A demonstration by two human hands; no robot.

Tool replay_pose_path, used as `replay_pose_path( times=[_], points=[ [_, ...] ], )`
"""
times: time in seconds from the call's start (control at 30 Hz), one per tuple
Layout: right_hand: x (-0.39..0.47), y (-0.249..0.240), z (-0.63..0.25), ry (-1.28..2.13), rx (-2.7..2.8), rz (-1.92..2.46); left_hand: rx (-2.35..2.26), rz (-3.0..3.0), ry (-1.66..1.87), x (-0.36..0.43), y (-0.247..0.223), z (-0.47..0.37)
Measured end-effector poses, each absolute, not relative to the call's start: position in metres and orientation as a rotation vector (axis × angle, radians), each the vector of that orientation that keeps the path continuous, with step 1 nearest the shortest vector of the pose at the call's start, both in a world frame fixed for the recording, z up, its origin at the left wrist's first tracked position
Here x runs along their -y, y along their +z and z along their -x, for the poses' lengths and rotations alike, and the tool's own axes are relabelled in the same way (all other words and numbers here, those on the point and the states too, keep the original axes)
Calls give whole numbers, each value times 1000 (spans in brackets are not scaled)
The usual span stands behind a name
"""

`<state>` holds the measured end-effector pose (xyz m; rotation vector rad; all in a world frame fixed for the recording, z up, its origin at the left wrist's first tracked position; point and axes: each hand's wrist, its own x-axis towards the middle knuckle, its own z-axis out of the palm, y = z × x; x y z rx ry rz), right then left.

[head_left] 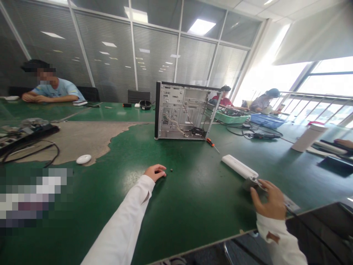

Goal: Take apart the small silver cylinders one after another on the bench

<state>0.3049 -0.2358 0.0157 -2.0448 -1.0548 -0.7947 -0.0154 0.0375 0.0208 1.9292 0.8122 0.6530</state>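
My left hand [155, 172] hovers low over the green table, its fingers loosely bent and apart, with nothing seen in them. Just right of its fingertips lies a tiny dark piece [171, 170], perhaps a screw. My right hand [270, 201] has thumb and fingers around a small dark-grey rounded object [250, 183], at the near end of a white power strip [238, 165]; its kind is unclear. Beyond both hands stands an open computer case [183, 110], bare metal inside with some wires. An orange-handled screwdriver [211, 142] lies at its lower right corner.
A white oval object [83, 159] lies at left by a torn grey patch of tabletop [79, 138]. Far left are a black device and cables [30, 136]. Green [231, 117] and blue [267, 120] baskets and a white cylinder [309, 138] stand right. Other people sit around.
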Motion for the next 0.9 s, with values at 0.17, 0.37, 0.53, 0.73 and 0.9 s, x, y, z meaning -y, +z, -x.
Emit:
replay_pose_path(
  times=[0.17, 0.37, 0.53, 0.73, 0.9],
  points=[
    [179, 22, -233, -278, 1945, 1774, -808, -1928, 640, -35, 26, 16],
    [83, 28, -171, -176, 2150, 1662, -799, -1904, 655, -33, 27, 16],
    [37, 21, -146, -266, 2206, 1550, -813, -1929, 673, -34, 22, 16],
    [68, 15, -164, -351, 2240, 1590, -808, -1941, 678, -36, 20, 17],
    [146, 16, -234, -546, 2012, 1848, -819, -1946, 678, -36, 20, 17]
  ],
)
